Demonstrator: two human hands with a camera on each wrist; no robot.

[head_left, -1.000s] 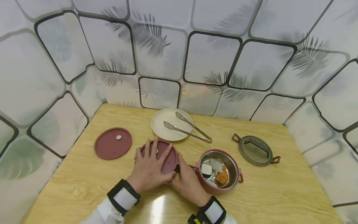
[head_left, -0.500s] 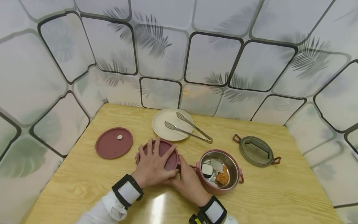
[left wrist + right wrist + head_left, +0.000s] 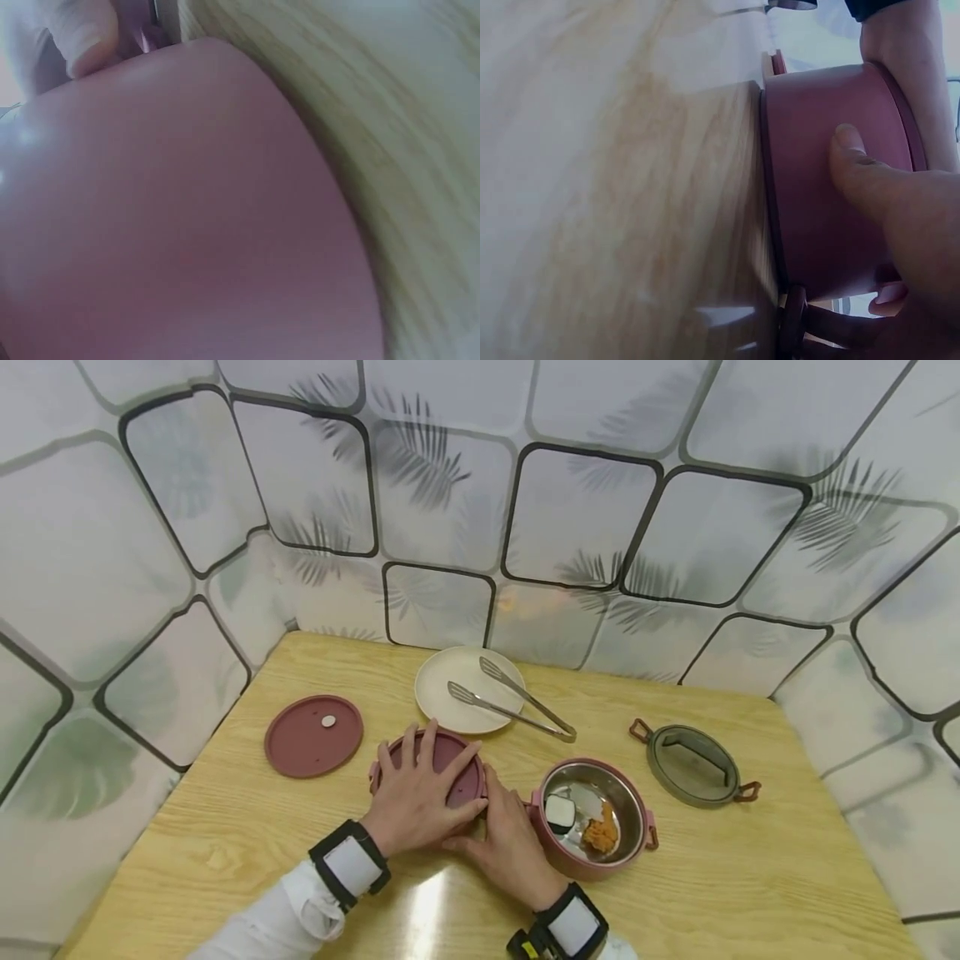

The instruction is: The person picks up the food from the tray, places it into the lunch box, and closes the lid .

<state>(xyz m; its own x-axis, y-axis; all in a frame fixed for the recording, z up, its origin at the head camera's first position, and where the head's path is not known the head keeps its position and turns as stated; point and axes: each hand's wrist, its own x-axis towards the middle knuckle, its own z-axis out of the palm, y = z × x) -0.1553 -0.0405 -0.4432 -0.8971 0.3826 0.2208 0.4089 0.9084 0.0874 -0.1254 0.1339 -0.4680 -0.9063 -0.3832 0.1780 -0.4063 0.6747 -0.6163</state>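
My left hand [image 3: 416, 797] lies with fingers spread over the maroon lid [image 3: 467, 785] of a round pink pot [image 3: 202, 202]. The lid sits on the pot's top. In the right wrist view, my right hand [image 3: 922, 232] holds the pot's side, its thumb against the wall and its other fingers near the handle [image 3: 791, 322]. A second pink pot [image 3: 581, 864], without a lid, stands just right of my right hand. Inside it lie a white block with a dark band [image 3: 560, 812] and an orange fried-looking piece [image 3: 601, 831].
Another maroon lid [image 3: 311, 747] with a pale round knob lies at the left. Behind the pots, metal tongs [image 3: 532, 703] rest partly on a cream plate [image 3: 442, 693]. A greenish lid-like dish [image 3: 693, 768] with two brown handles lies at the right. Patterned walls [image 3: 585, 518] surround the table.
The head view has shifted slightly. My right hand's fingers have moved in closer at the pot's side, hiding the dark piece that showed by the lid's edge. My left hand stays on the lid.
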